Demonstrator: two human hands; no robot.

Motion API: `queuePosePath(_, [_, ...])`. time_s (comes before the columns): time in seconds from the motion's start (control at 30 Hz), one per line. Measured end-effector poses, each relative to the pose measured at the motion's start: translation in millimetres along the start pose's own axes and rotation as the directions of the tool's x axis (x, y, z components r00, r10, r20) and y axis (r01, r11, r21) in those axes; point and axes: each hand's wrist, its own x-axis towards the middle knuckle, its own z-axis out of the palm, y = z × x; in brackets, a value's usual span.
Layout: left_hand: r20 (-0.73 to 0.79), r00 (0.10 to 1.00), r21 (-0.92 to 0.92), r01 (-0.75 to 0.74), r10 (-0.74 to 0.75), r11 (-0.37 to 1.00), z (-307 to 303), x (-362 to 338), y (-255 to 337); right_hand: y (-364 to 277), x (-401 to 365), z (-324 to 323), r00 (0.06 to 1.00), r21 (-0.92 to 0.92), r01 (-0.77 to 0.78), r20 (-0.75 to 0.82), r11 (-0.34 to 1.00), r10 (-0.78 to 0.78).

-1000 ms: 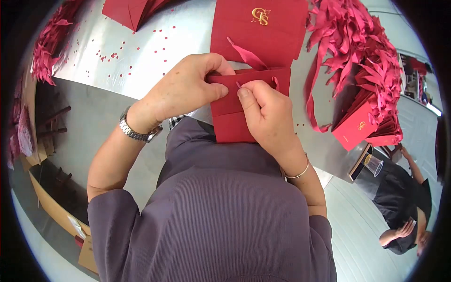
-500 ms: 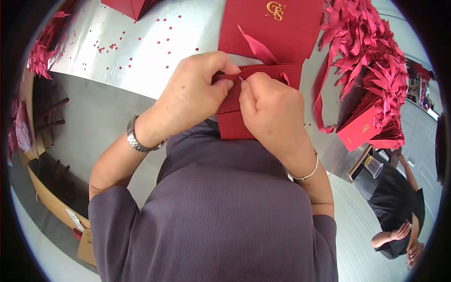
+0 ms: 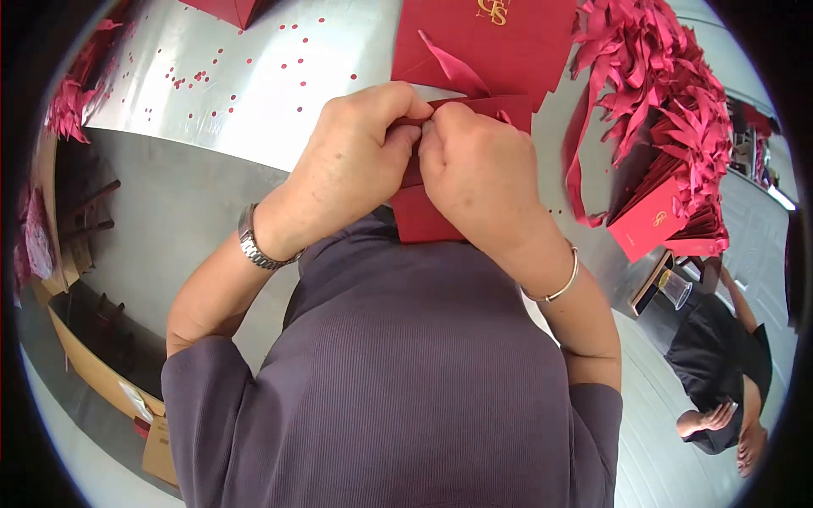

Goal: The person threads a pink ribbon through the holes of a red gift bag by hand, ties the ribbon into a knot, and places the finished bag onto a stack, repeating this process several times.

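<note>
My left hand (image 3: 351, 165) and my right hand (image 3: 478, 173) meet over a folded dark red card envelope (image 3: 423, 216) held at the near edge of the metal table (image 3: 254, 110). The left hand pinches the envelope's upper fold. The right hand's fingertips pinch at the same spot, on a thin red ribbon end that is mostly hidden. A red ribbon (image 3: 453, 63) runs up from the envelope onto a red card with a gold monogram (image 3: 500, 34) lying flat just beyond my hands.
A heap of red ribbons (image 3: 669, 76) lies at the right, over a stack of red envelopes (image 3: 660, 220). Small red punched dots (image 3: 212, 76) scatter across the table. Another person in black (image 3: 720, 364) stands at the lower right. Cardboard boxes (image 3: 102, 372) sit below left.
My hands have moved closer together and slightly up; the right fingertips now press against the left thumb, hiding the ribbon end that was visible before.
</note>
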Motion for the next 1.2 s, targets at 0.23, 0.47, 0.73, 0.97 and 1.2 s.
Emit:
queuePosePath(0.23, [0.355, 0.914, -0.053, 0.228, -0.195, 0.972, -40.3, 19.0, 12.9, 2.9, -20.6, 14.4, 0.966, 0.240, 0.063, -0.258, 0.969, 0.001])
queuePosePath(0.47, [0.566, 0.811, 0.238, 0.010, -0.147, 0.971, -51.3, 60.0, 43.3, 0.5, -25.0, 7.8, 0.967, 0.348, 0.025, -0.245, 0.937, 0.065])
queuePosePath(0.73, [0.702, 0.709, 0.180, -0.090, -0.064, 0.980, -52.0, 69.2, 35.8, -2.6, -28.5, 7.9, 0.964, 0.355, 0.039, -0.258, 0.934, 0.058])
queuePosePath(0.97, [0.647, 0.755, 0.180, -0.283, 0.104, 0.942, -41.6, 58.3, 16.1, -3.8, -25.3, 12.2, 0.955, 0.213, 0.083, -0.297, 0.973, -0.017])
queuePosePath(1.2, [0.600, 0.793, 0.303, -0.348, 0.106, 0.887, -39.7, 53.5, 23.8, -4.2, -20.6, -5.3, 0.990, 0.305, -0.098, -0.067, 0.947, 0.124])
